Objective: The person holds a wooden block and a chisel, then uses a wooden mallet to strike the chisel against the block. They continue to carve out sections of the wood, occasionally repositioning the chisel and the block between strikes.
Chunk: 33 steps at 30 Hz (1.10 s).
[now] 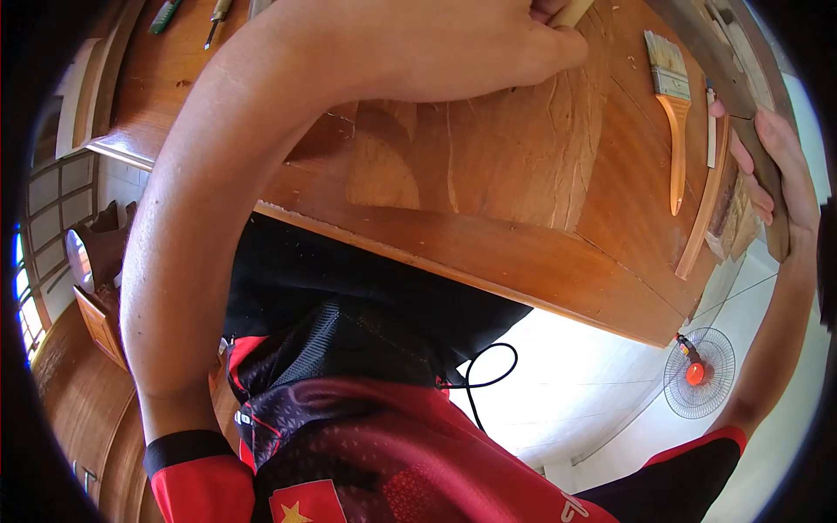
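Observation:
My left hand (pixel 523 52) reaches in from the left and is closed round a pale wooden handle (pixel 572 14) at the top edge. The rest of that tool is out of view. Below this hand lies a thin brown wooden board (pixel 514 166), with grooves cut along its surface and my arm's shadow across it. At the right side, my right hand (pixel 789 166) is wrapped round a dark wooden strip (pixel 764 187) beyond the table's edge. Its fingertips show on the strip's inner side.
A flat brush (pixel 671 113) and a slim white-and-dark tool (pixel 711 131) lie on the wooden table (pixel 636 288). A small carving tool (pixel 215 24) and a green-handled tool (pixel 164 16) lie at the upper left. A caged fan (pixel 699 373) stands beyond the table corner.

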### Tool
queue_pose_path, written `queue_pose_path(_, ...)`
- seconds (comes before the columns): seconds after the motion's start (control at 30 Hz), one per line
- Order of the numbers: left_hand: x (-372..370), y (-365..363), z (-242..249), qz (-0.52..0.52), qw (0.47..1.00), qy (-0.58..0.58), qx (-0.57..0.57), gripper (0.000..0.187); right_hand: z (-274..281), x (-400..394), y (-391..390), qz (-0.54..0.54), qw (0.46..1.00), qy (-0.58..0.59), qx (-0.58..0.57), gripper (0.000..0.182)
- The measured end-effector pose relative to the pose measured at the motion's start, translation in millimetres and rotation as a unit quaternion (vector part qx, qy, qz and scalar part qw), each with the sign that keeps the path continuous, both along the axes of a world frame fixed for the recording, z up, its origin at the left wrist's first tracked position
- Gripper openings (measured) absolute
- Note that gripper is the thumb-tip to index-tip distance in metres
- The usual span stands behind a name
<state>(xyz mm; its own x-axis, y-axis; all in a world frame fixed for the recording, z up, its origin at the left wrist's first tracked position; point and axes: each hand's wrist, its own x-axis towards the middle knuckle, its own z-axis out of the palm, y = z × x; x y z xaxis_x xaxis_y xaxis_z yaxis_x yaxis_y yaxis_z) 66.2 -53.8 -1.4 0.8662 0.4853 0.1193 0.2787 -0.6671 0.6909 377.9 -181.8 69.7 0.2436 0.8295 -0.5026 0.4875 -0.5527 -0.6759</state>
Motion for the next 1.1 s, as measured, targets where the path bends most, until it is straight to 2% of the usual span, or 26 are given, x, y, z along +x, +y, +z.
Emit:
queue_pose_path(0.1,1.7,-2.7,-10.5,0.011,0.999,-0.017,0.028,0.034,1.9,-1.7,2.2,-0.012,0.999,-0.038,-0.006,0.055)
queue_pose_path(0.23,-0.2,-2.9,-6.1,0.02,1.0,-0.019,0.011,0.033,1.7,-5.7,5.9,-0.027,0.998,-0.063,-0.012,0.056)
queue_pose_path(0.33,-2.4,-0.1,-13.3,0.004,0.998,-0.053,0.012,0.033,3.6,-16.4,9.5,-0.028,0.999,0.028,-0.006,0.054)
queue_pose_path(0.4,-1.0,-3.9,-18.4,0.021,0.997,-0.061,0.046,0.033,18.5,-4.0,21.3,0.057,0.984,0.157,-0.054,0.051)
queue_pose_path(0.47,3.8,-10.7,-15.2,0.038,0.996,-0.038,0.068,0.034,15.3,18.7,28.5,0.092,0.967,0.228,-0.073,0.054)
queue_pose_path(0.57,1.4,-11.8,-6.2,0.043,0.996,0.005,0.073,0.035,23.3,9.5,29.7,0.087,0.977,0.181,-0.067,0.057)
queue_pose_path(0.67,0.4,-10.7,-10.5,0.04,0.997,-0.02,0.065,0.036,26.8,-1.1,30.8,0.095,0.969,0.222,-0.057,0.058)
queue_pose_path(0.77,2.3,-19.1,-9.8,0.057,0.996,-0.032,0.063,0.036,26.3,-5.0,30.6,0.08,0.987,0.124,-0.07,0.058)
queue_pose_path(0.83,-0.2,-8.0,-7.8,0.019,0.999,-0.027,0.031,0.035,29.6,-7.6,29.7,0.096,0.989,0.069,-0.088,0.058)
queue_pose_path(0.9,-7.6,-1.3,-0.6,-0.002,1.0,-0.013,-0.014,0.035,29.2,-7.1,30.7,0.089,0.981,0.149,-0.092,0.057)
queue_pose_path(0.97,-10.6,0.3,-3.9,-0.031,0.998,-0.045,-0.037,0.034,28.6,-6.7,31.1,0.072,0.971,0.214,-0.08,0.056)
queue_pose_path(1.03,-11.4,5.9,-16.7,-0.036,0.995,-0.088,-0.023,0.035,9.5,5.3,8.9,-0.025,0.999,-0.036,0.0,0.058)
queue_pose_path(1.1,-7.7,0.8,-10.9,0.013,0.998,-0.052,-0.027,0.036,10.5,1.5,4.7,0.032,0.999,-0.019,0.008,0.058)
